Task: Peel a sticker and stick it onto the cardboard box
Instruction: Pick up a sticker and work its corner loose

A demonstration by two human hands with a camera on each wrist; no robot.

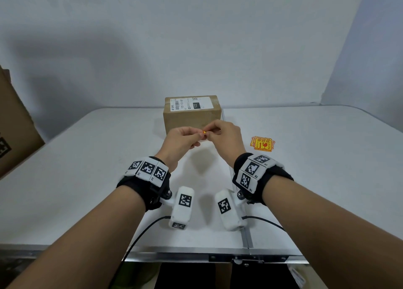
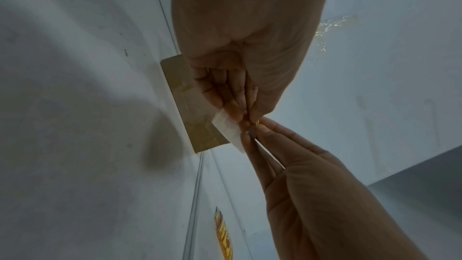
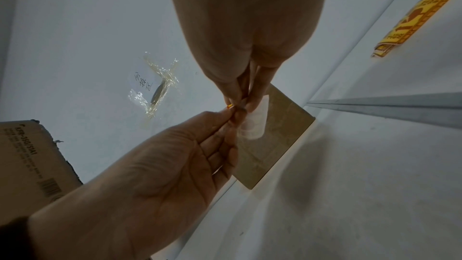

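Here the person's two hands meet in the air above the white table (image 1: 87,158), in front of the cardboard box (image 1: 192,114). The left hand (image 1: 181,142) and the right hand (image 1: 226,138) both have their fingers curled, and both pinch the same small sticker (image 1: 204,132) between thumb and fingertips. In the head view only a sliver of its yellow and red face shows in the gap between the two pinches. The wrist views show more: its pale backing (image 2: 228,129) hangs below the fingers of the left hand, and a thin yellow edge sits right at the tips where the hands touch. From the right wrist the same white backing (image 3: 255,124) curves down beside the pinching fingers. Whether the sticker has begun to part from its backing cannot be told.

The box stands near the far edge of the table, just beyond the hands, with a white shipping label (image 1: 192,103) on its top. A small stack of yellow and red stickers (image 1: 262,144) lies flat on the table to the right of the right hand, apart from it.
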